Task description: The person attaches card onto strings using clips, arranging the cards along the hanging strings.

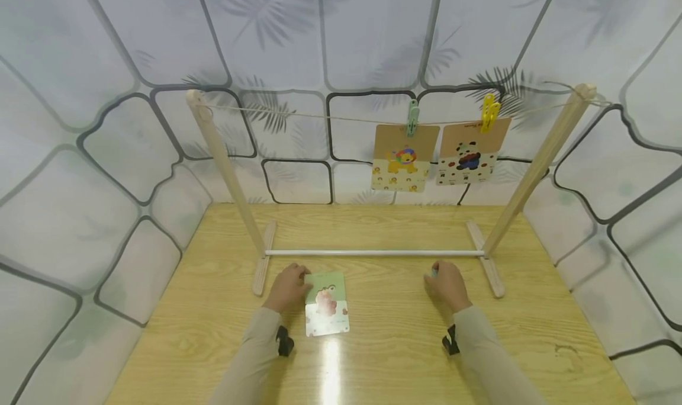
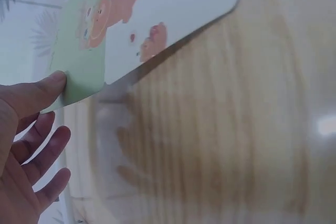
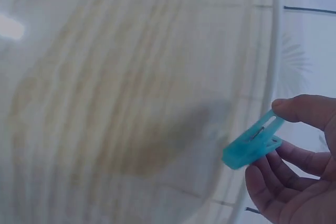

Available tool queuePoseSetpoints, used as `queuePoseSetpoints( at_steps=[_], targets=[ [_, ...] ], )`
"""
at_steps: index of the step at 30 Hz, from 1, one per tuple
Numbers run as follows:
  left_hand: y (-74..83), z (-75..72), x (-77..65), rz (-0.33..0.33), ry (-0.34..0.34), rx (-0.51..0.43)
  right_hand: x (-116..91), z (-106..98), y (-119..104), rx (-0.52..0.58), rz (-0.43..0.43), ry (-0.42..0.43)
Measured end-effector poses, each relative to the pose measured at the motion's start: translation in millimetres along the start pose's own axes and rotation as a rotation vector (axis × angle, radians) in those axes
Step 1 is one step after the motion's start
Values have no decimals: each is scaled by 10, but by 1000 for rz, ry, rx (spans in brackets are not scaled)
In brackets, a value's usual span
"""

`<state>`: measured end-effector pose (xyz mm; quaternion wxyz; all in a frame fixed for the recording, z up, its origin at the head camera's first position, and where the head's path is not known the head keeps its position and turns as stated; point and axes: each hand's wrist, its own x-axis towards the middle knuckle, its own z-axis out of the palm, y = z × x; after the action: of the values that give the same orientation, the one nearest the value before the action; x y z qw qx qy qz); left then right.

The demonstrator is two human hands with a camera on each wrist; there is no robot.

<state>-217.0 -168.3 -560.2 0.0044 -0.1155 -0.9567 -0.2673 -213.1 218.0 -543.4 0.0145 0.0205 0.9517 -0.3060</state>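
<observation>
My left hand (image 1: 289, 288) pinches the upper left corner of a green and white card (image 1: 327, 319) with a pinkish animal picture. In the left wrist view the thumb lies on the card's green part (image 2: 79, 72), and the other fingers spread below it. Over the table's right side, my right hand (image 1: 449, 283) holds a turquoise clothespin (image 3: 251, 142) between thumb and fingers. Two cards hang from a string (image 1: 330, 118): a lion card (image 1: 399, 171) under a green clothespin (image 1: 412, 119) and a panda card (image 1: 471, 156) under a yellow clothespin (image 1: 489, 113).
The string runs between two wooden posts (image 1: 226, 168) (image 1: 538, 162) on flat wooden feet (image 1: 486, 260). A white rod (image 1: 373, 253) joins them low down, just beyond my hands. Patterned fabric (image 1: 293, 38) stands behind and beside the wooden table (image 1: 394, 357).
</observation>
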Motion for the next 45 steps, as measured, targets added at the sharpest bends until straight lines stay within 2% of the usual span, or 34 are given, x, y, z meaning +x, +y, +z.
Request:
queuePoseSetpoints(
  at_steps=[6, 14, 19, 24, 30, 33, 37, 45],
  targets=[
    [101, -187, 9, -54, -36, -148, 17, -90, -181, -12, -109, -3],
    [125, -384, 35, 12, -20, -223, 9, -243, -490, 63, -205, -7],
    [143, -498, 69, 44, 2, -222, -19, -352, -695, 140, -275, -26],
    [208, -640, 107, 60, 11, -234, -50, -448, -910, 186, -347, 17],
    [289, -805, 206, 90, 79, -209, -83, -584, -1194, 185, -404, 79],
    [338, -889, 272, 121, 122, -181, -102, -664, -1343, 187, -449, 105],
    [439, -1019, 346, 128, 170, -172, -132, -779, -1549, 197, -516, 137],
    [633, -1298, 471, 144, 221, -171, -145, -943, -1900, 224, -635, 207]
  ],
)
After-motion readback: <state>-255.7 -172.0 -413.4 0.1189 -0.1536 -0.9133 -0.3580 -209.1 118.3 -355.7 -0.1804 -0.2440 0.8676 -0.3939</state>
